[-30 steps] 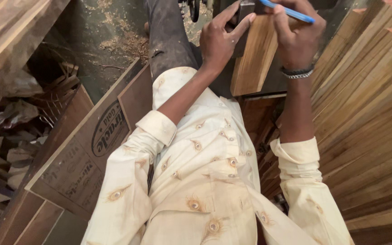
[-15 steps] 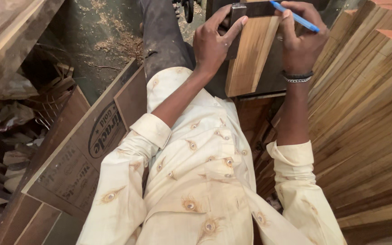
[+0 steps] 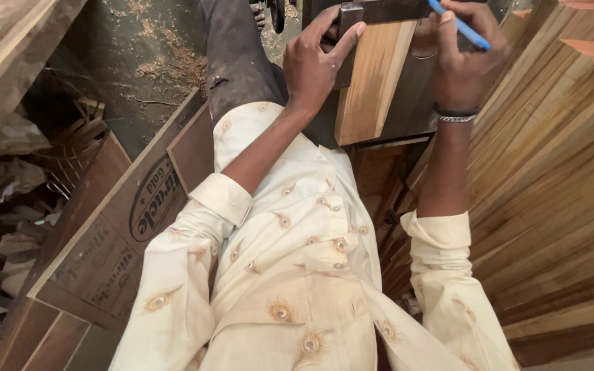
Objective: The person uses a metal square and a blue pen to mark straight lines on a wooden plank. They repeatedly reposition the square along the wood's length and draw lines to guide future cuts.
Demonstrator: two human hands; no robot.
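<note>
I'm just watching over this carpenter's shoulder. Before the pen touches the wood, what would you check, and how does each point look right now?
1. Left hand pressing the metal square onto the wooden plank: ok.
2. Right hand gripping the blue pen: ok.
3. Pen tip on the plank: cannot tell, it sits at the picture's top edge.
4. Square flush against the plank's edge: cannot tell, mostly cut off.
5. Plank face bare where it shows: ok.
6. Stacked boards on the right apart from the arms: ok.
</note>
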